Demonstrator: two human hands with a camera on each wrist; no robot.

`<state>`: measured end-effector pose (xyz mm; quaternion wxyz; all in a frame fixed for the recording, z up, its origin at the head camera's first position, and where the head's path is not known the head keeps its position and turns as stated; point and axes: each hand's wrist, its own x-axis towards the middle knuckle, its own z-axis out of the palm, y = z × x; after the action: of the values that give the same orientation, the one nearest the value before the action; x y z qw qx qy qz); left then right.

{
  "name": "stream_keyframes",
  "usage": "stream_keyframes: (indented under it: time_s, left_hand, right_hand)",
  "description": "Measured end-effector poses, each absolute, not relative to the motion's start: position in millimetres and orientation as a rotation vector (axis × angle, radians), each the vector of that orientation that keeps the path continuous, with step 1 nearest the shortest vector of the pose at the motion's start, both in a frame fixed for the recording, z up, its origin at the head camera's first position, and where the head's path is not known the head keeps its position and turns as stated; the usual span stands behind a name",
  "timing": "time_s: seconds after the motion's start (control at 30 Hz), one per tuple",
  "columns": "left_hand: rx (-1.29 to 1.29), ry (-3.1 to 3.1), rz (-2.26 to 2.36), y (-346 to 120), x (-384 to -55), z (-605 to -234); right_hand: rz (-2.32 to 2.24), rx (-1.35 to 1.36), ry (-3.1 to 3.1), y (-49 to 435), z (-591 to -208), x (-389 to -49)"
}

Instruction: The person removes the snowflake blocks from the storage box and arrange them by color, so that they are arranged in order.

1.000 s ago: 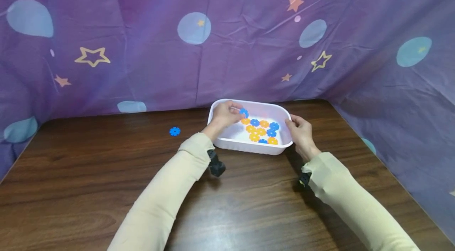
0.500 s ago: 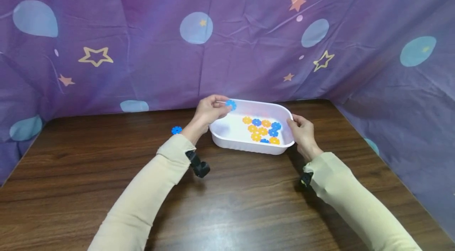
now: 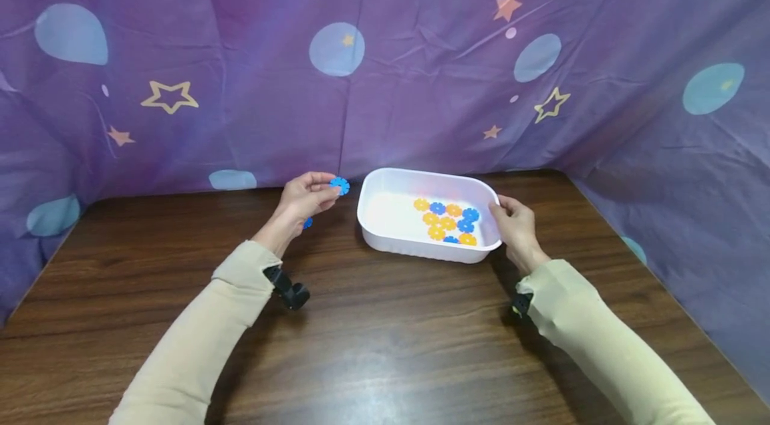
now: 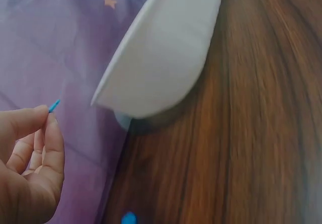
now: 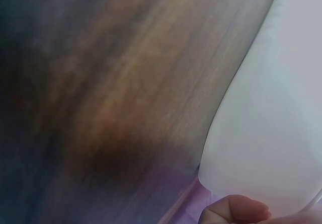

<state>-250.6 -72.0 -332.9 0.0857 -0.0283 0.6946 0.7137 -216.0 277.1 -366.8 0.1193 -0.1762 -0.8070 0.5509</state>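
Note:
Between thumb and fingertips my left hand (image 3: 303,201) pinches a blue flower-shaped plastic disc (image 3: 339,186), held up to the left of a white tray (image 3: 415,248). The left wrist view shows this disc (image 4: 54,105) edge-on, apart from the tray wall (image 4: 156,58). A second blue disc (image 3: 308,222) lies on the table, partly hidden by my left hand. My right hand (image 3: 516,228) grips the tray's right rim; in the right wrist view only some of its fingers (image 5: 236,209) show. Several orange discs (image 3: 448,224) and blue discs (image 3: 470,214) lie in the tray's right half.
The tray stands on a brown wooden table (image 3: 373,331) near its back edge. A purple curtain (image 3: 271,77) with stars and planets hangs behind the table and along its right side.
My left hand has moved left out of the tray with the blue disc, passing over its left rim. My right hand has stayed on the right rim.

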Motion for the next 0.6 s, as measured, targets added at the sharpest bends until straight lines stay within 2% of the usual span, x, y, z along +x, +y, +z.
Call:
stream_keyframes:
  time_s: [0.6]
  left_hand:
    - [-0.25, 2.197, 2.01, -149, -240, -367]
  right_hand:
    - [1.644, -0.5, -2.345, 278, -367, -216]
